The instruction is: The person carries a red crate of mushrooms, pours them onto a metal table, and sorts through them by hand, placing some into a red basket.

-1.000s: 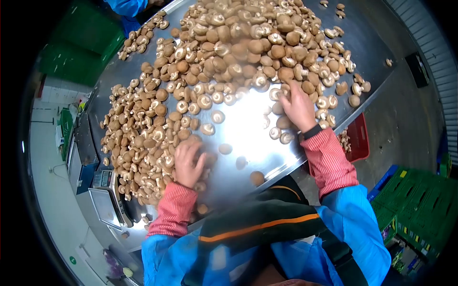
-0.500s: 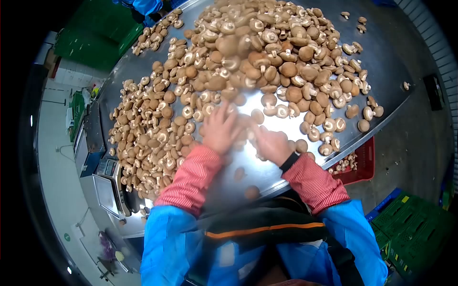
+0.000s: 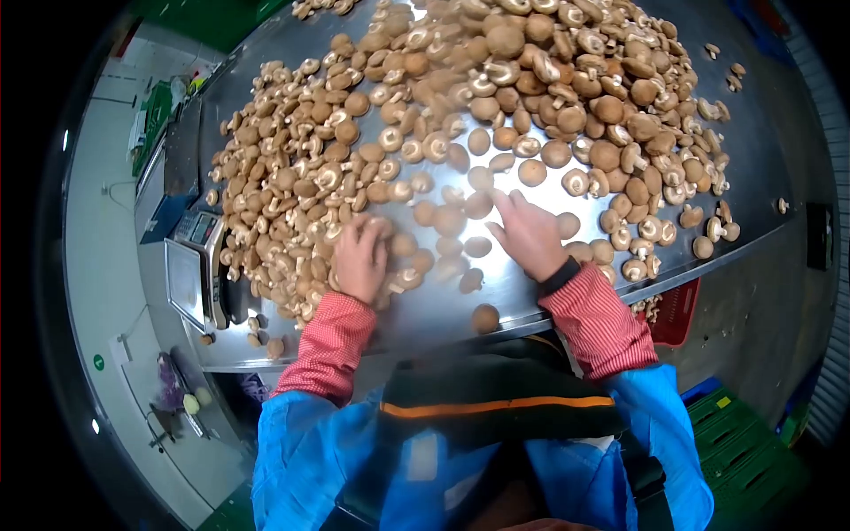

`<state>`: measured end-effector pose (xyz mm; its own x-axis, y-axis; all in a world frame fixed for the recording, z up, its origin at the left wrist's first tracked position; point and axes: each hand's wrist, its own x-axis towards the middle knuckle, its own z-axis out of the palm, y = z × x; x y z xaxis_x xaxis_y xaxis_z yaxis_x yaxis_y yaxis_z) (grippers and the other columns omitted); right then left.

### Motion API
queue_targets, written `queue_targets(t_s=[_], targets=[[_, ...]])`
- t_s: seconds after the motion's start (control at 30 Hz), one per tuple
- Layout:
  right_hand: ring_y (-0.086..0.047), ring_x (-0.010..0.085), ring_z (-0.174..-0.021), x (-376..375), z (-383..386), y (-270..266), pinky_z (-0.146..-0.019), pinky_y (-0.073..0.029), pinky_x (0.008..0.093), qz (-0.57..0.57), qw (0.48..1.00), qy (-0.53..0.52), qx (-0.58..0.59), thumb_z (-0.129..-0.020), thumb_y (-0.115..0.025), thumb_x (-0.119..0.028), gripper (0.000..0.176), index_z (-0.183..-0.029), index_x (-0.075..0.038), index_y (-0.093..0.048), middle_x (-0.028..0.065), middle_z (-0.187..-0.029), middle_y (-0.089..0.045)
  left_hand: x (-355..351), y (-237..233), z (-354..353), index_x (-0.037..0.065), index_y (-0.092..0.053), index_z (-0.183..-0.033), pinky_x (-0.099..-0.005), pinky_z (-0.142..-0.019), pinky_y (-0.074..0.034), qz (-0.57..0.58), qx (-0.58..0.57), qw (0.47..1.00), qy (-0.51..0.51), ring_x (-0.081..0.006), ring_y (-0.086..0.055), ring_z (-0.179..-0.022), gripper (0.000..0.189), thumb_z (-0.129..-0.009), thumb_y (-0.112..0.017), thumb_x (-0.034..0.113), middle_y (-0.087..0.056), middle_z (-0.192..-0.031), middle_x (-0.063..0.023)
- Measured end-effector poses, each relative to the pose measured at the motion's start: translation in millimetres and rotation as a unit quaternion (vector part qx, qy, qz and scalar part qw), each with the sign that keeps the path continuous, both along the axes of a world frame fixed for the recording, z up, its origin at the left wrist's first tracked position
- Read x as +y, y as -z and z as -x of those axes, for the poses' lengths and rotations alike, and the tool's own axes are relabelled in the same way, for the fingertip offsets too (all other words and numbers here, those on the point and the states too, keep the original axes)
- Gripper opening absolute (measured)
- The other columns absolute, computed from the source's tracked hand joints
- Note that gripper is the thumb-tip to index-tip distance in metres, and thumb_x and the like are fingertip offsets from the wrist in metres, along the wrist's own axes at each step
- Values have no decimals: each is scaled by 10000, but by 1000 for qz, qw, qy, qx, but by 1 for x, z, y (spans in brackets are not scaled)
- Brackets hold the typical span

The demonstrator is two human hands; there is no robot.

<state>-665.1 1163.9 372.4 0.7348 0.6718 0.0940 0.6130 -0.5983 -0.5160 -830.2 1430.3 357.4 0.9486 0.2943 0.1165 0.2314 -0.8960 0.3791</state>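
Observation:
Brown-capped shiitake mushrooms (image 3: 292, 177) with pale stems cover much of a metal table (image 3: 407, 327). My left hand (image 3: 359, 264) is at the right edge of the left heap, its fingers curled over a mushroom (image 3: 381, 227) by the fingertips. Palm and thumb contact are partly hidden. Over the bare shiny strip between the heaps, my right hand (image 3: 533, 237) has its thumb and index finger apart, holding nothing I can see. Several blurred mushrooms (image 3: 450, 221) are between the two hands. A single mushroom (image 3: 485, 319) lies near the front edge.
A larger mushroom heap (image 3: 611, 106) spreads at the back and right. At the left stands a scale (image 3: 199, 265) with a flat pan and keypad. Below the table's right edge are a red crate (image 3: 677, 314) with mushrooms and green crates (image 3: 739, 442).
My left hand has moved left to the left heap, and its spread fingers have curled. My right hand has shifted right, away from it. The view has tilted, and mushrooms between the hands have scattered.

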Motion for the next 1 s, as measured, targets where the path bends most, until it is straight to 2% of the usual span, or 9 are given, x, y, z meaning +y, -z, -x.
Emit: queue_targets(t_s=[0.07, 0.13, 0.2, 0.3, 0.5, 0.57, 0.7, 0.8, 1.0], targets=[[-669, 306, -746, 15, -3, 6, -586, -525, 412, 62, 998, -19, -4, -851, -719, -231, 321, -1117, -105, -591, 115, -861, -631, -4, -20, -3, 105, -634, -1249, -481, -1016, -429, -82, -29, 995, -53, -404, -518, -1205, 437, -818, -691, 58, -515, -1344, -213], [-674, 296, -736, 28, 1, 15, -575, -527, 410, 91, 995, -37, -12, -847, -710, -222, 267, -1054, -111, -582, 109, -847, -627, -6, -33, -10, 117, -622, -1251, -484, -999, -430, -103, -63, 993, -12, -364, -551, -1162, 430, -826, -688, 98, -564, -1295, -165], [-677, 288, -710, 32, 8, 15, -563, -525, 408, 113, 992, -12, -51, -847, -693, -212, 223, -1007, -117, -571, 104, -847, -638, -11, -26, -26, 78, -625, -1224, -493, -1005, -423, 86, -68, 989, 101, -355, -558, -1150, 431, -802, -705, 114, -603, -1218, -146], [-667, 311, -690, 24, 16, 24, -567, -525, 412, 119, 990, 22, -74, -866, -689, -246, 199, -966, -103, -593, 117, -836, -638, -54, -15, -53, 147, -595, -1283, -459, -929, -427, 33, -27, 988, 152, -307, -567, -1108, 562, -747, -757, 197, -615, -1125, -93], [-632, 337, -704, -10, 40, 5, -606, -504, 409, 13, 988, 18, 151, -925, -686, -298, 274, -1001, -50, -597, 151, -824, -618, -56, 3, -57, 122, -591, -1306, -428, -922, -454, 134, 2, 984, 120, -317, -582, -1062, 615, -750, -819, 255, -611, -1092, -99], [-620, 209, -714, -20, 53, 4, -623, -510, 355, -52, 951, 66, 299, -989, -623, -268, 307, -1210, -57, -591, 78, -824, -600, -59, -9, -47, 112, -586, -1309, -436, -896, -470, 206, -34, 970, 120, -341, -592, -1029, 621, -757, -827, 262, -607, -1090, -110], [-565, 100, -735, -21, 59, -25, -631, -479, 215, -172, 770, 136, 599, -1058, -481, -240, 344, -1346, -62, -539, 38, -931, -594, -90, -23, -28, 104, -556, -1343, -437, -893, -487, 321, -25, 927, 195, -371, -601, -1028, 642, -795, -829, 298, -595, -1119, -138], [-554, 77, -729, -33, 62, -4, -606, -452, 178, -233, 745, 70, 621, -1046, -483, -220, 346, -1334, -36, -540, 53, -971, -600, -114, -29, -33, 100, -534, -1368, -417, -901, -494, 357, 28, 904, 235, -357, -607, -1044, 664, -814, -823, 325, -592, -1156, -149], [-614, 99, -825, -146, 73, -53, -632, -503, 229, -258, 692, 252, 625, -989, -573, -241, 328, -1220, -10, -609, 42, -1003, -640, -101, -22, -51, 89, -574, -1307, -417, -857, -496, 324, -16, 903, 281, -328, -603, -975, 546, -842, -783, 284, -596, -1148, -142]])
